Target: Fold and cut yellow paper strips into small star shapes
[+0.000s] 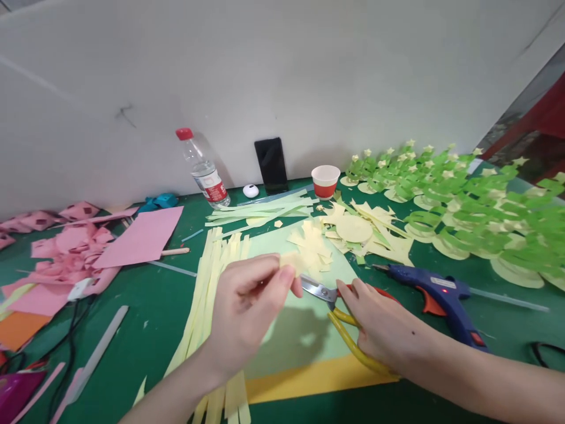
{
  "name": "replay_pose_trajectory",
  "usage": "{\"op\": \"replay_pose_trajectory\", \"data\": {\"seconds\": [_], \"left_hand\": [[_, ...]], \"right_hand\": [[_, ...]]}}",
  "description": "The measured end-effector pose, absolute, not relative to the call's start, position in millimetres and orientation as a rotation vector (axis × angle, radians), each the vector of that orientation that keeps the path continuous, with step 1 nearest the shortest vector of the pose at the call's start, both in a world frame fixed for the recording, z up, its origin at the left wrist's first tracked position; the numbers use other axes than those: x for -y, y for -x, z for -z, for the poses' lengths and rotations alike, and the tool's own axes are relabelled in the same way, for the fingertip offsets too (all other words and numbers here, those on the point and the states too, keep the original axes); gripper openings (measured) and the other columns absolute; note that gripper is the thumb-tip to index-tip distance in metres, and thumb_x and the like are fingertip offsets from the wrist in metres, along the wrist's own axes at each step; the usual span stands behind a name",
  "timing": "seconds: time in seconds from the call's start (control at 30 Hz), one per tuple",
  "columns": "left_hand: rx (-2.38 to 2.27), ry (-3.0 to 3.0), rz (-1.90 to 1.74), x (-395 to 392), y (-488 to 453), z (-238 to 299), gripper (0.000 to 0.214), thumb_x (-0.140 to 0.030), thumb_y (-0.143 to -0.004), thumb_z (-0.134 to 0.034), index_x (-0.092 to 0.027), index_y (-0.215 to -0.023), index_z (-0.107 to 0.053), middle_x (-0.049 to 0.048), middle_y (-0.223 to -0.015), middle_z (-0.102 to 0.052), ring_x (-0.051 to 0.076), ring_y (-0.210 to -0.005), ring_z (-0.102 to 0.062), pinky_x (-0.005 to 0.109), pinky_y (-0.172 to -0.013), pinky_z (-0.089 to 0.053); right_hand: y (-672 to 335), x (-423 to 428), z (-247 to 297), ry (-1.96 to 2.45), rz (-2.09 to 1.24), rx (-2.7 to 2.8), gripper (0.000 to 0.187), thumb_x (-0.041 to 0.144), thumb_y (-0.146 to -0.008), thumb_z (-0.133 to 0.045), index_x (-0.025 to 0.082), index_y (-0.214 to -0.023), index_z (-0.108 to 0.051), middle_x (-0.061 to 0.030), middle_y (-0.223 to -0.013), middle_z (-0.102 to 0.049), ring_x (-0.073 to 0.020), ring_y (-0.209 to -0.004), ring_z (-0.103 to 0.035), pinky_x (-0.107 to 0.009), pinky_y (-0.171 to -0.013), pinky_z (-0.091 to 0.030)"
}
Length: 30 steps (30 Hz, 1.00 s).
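Between the thumb and fingers of my left hand (249, 294) is a small pale yellow piece of paper (291, 259). My right hand (375, 318) grips a pair of scissors (324, 292) with red and yellow handles. The blades point left and their tips reach close to the paper; whether they touch it I cannot tell. Just beyond my hands lies a pile of small pale yellow paper cutouts (312, 244) on a light green sheet (282, 347). Long pale yellow paper strips (200, 294) run beneath my left forearm.
A blue hot glue gun (441, 291) lies right of my right hand. Green paper trees (494, 212) stand at the right. Along the wall are a water bottle (207, 176), a phone (271, 165) and a paper cup (325, 182). Pink paper (141, 235) and cables (73, 330) lie left.
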<state>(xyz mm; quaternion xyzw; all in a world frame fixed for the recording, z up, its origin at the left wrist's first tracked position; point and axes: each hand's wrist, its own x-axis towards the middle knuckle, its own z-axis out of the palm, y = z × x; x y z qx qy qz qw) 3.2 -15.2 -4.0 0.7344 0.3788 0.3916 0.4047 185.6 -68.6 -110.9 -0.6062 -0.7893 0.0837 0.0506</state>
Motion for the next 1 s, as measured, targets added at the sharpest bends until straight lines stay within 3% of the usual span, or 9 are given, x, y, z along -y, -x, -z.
{"op": "replay_pose_trajectory", "data": {"seconds": [0.1, 0.2, 0.27, 0.4, 0.43, 0.5, 0.57, 0.83, 1.0], "left_hand": [[-0.982, -1.698, -1.087, 11, 1, 4, 0.032, -0.021, -0.077, -0.048, -0.019, -0.046, -0.046, -0.0074, -0.043, -0.021, 0.007, -0.04, -0.019, 0.026, -0.042, -0.022], [-0.981, -1.576, -1.152, 7, 2, 2, 0.032, -0.023, -0.077, -0.047, -0.019, -0.046, -0.043, -0.0083, -0.042, -0.019, 0.006, -0.039, -0.015, 0.025, -0.041, -0.022], [-0.972, -1.529, -1.16, 6, 1, 1, 0.03, -0.024, -0.078, -0.045, -0.019, -0.049, -0.047, -0.0084, -0.041, -0.02, 0.006, -0.038, -0.015, 0.024, -0.038, -0.018], [-0.974, -1.49, -1.161, 8, 0, 2, 0.028, -0.024, -0.078, -0.044, -0.019, -0.051, -0.051, -0.0061, -0.04, -0.028, 0.008, -0.038, -0.023, 0.023, -0.038, -0.021], [-0.982, -1.515, -1.153, 8, 0, 2, 0.029, -0.024, -0.077, -0.044, -0.019, -0.05, -0.05, -0.0051, -0.041, -0.03, 0.008, -0.039, -0.027, 0.024, -0.039, -0.023], [-0.981, -1.603, -1.137, 10, 0, 2, 0.03, -0.024, -0.077, -0.043, -0.019, -0.048, -0.047, -0.0039, -0.043, -0.033, 0.009, -0.042, -0.031, 0.024, -0.04, -0.025], [-0.946, -1.681, -1.125, 11, 0, 2, 0.031, -0.022, -0.077, -0.042, -0.019, -0.047, -0.045, -0.004, -0.044, -0.034, 0.009, -0.041, -0.031, 0.024, -0.04, -0.025], [-0.776, -1.802, -1.007, 16, 0, -2, 0.031, -0.016, -0.075, -0.041, -0.018, -0.045, -0.037, -0.0042, -0.042, -0.036, 0.009, -0.042, -0.035, 0.024, -0.044, -0.029], [-0.752, -1.809, -1.049, 16, -1, -1, 0.034, -0.014, -0.077, -0.044, -0.018, -0.046, -0.033, -0.005, -0.044, -0.027, 0.009, -0.043, -0.031, 0.025, -0.043, -0.026]], "right_hand": [[-186, 65, 99, 1.885, -0.373, 2.349, 0.056, 0.0, -0.054, -0.046, 0.006, -0.107, -0.061, -0.0152, -0.079, -0.069, -0.0279, -0.07, -0.067, -0.03, -0.055, -0.051], [-186, 57, 82, 1.891, -0.507, 2.266, 0.03, 0.006, -0.067, -0.047, 0.015, -0.091, -0.062, -0.0061, -0.063, -0.067, -0.0194, -0.049, -0.063, -0.023, -0.04, -0.042], [-188, 54, 69, 1.85, -0.593, 2.23, 0.022, 0.011, -0.075, -0.043, 0.018, -0.089, -0.059, -0.0019, -0.06, -0.065, -0.015, -0.044, -0.06, -0.02, -0.037, -0.04], [-201, 58, 49, 1.541, -0.617, 2.062, 0.033, 0.006, -0.076, -0.031, 0.02, -0.097, -0.054, -0.0023, -0.074, -0.066, -0.0164, -0.06, -0.065, -0.025, -0.056, -0.053], [-204, 60, 47, 1.454, -0.551, 2.069, 0.042, 0.005, -0.076, -0.031, 0.021, -0.109, -0.05, -0.0036, -0.084, -0.066, -0.0179, -0.069, -0.066, -0.026, -0.061, -0.055], [-210, 65, 46, 1.401, -0.287, 2.119, 0.064, 0.005, -0.07, -0.036, 0.023, -0.132, -0.033, -0.0089, -0.111, -0.061, -0.0249, -0.095, -0.064, -0.031, -0.072, -0.056], [-211, 68, 49, 1.379, -0.071, 2.158, 0.079, 0.004, -0.069, -0.039, 0.026, -0.142, -0.017, -0.0114, -0.124, -0.052, -0.0279, -0.109, -0.057, -0.033, -0.077, -0.055], [-196, 68, 39, 1.318, 0.265, 2.271, 0.093, 0.003, -0.059, -0.037, 0.02, -0.145, -0.006, -0.0147, -0.097, -0.052, -0.0269, -0.082, -0.06, -0.033, -0.058, -0.055], [-200, 71, 39, 1.38, 0.26, 2.275, 0.096, 0.005, -0.056, -0.039, 0.021, -0.145, -0.006, -0.0156, -0.102, -0.051, -0.0295, -0.087, -0.058, -0.035, -0.061, -0.054]]}}
